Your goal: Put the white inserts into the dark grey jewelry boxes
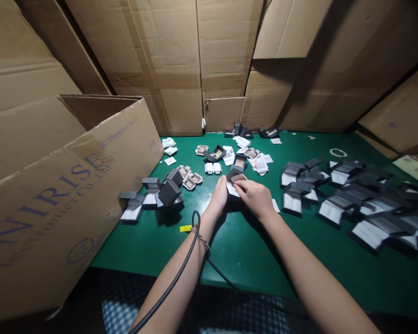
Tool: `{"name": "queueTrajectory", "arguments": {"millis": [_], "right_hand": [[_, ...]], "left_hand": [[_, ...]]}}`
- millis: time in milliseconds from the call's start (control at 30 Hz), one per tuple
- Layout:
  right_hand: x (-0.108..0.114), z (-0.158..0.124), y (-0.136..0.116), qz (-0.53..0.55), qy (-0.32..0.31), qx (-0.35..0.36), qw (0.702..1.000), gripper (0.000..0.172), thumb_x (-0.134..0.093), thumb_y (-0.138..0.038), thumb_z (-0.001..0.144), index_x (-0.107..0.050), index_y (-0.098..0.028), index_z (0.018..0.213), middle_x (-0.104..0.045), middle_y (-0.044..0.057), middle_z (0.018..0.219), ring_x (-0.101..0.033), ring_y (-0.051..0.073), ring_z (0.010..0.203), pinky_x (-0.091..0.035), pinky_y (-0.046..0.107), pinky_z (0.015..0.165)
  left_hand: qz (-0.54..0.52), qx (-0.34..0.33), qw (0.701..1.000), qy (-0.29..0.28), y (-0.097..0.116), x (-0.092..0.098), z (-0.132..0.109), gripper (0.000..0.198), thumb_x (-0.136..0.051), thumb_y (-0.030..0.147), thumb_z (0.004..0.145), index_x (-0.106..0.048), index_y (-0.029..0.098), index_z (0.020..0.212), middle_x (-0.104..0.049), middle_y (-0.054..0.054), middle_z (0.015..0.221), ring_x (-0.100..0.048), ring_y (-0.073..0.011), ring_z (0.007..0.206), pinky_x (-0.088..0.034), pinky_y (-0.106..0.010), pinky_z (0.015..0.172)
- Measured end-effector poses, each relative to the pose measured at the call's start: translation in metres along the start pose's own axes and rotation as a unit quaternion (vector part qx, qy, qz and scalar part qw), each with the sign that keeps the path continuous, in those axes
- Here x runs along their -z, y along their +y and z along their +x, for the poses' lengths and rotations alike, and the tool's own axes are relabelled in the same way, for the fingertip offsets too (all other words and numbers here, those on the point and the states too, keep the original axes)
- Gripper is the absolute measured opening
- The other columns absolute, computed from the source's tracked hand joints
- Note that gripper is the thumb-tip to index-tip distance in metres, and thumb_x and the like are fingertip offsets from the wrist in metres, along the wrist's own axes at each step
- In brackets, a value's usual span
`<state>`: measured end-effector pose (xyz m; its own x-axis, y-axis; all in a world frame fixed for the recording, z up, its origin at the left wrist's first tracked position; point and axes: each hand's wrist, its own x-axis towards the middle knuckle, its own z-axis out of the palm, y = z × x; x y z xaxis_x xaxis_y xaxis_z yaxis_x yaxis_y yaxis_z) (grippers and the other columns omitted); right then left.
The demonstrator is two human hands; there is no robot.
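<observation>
Left hand (218,197) and right hand (256,197) are gripping one small dark-grey box (236,178) mid green table (237,250), many white-lined grey boxes (337,204) lying right, loose white and beige inserts (230,155) lying beyond.

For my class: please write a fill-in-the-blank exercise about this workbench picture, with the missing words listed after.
The left hand and the right hand together hold one small dark grey box over a table whose top is ____.
The large printed carton to the left is made of brown ____.
A thin metal chain bracelet sits on the ____ wrist.
The small flat tag lying near that wrist is coloured ____.
Missing words: green; cardboard; left; yellow.
</observation>
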<state>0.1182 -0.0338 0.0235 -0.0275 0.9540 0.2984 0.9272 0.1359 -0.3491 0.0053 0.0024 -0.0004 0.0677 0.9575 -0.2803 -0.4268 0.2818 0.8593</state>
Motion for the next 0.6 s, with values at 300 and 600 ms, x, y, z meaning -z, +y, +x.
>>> {"name": "queueTrajectory", "arguments": {"millis": [300, 600], "right_hand": [[0.0042, 0.0006, -0.0085, -0.135, -0.053, -0.031, 0.989, 0.026, -0.046, -0.030, 0.093, -0.069, -0.028, 0.105, -0.075, 0.006, 0.086, -0.066, 0.018, 0.068, -0.032, 0.024, 0.054], [0.0035, -0.0007, -0.0100, -0.100, -0.041, -0.044, 0.993, 0.025, -0.047, -0.031, 0.089, -0.070, -0.028, 0.099, -0.073, 0.004, 0.075, -0.064, 0.019, 0.064, -0.032, 0.024, 0.054]], "left_hand": [[0.063, -0.045, 0.997, -0.017, 0.0086, -0.0060, -0.0103, 0.027, -0.039, 0.017, 0.093, -0.058, 0.017, 0.073, -0.059, 0.000, 0.074, -0.053, -0.0123, 0.071, -0.043, -0.022, 0.072], [0.044, -0.028, 0.999, 0.009, 0.0046, -0.0031, -0.0078, 0.024, -0.046, 0.022, 0.091, -0.057, 0.017, 0.071, -0.058, 0.000, 0.070, -0.053, -0.0129, 0.068, -0.044, -0.023, 0.074]]}}
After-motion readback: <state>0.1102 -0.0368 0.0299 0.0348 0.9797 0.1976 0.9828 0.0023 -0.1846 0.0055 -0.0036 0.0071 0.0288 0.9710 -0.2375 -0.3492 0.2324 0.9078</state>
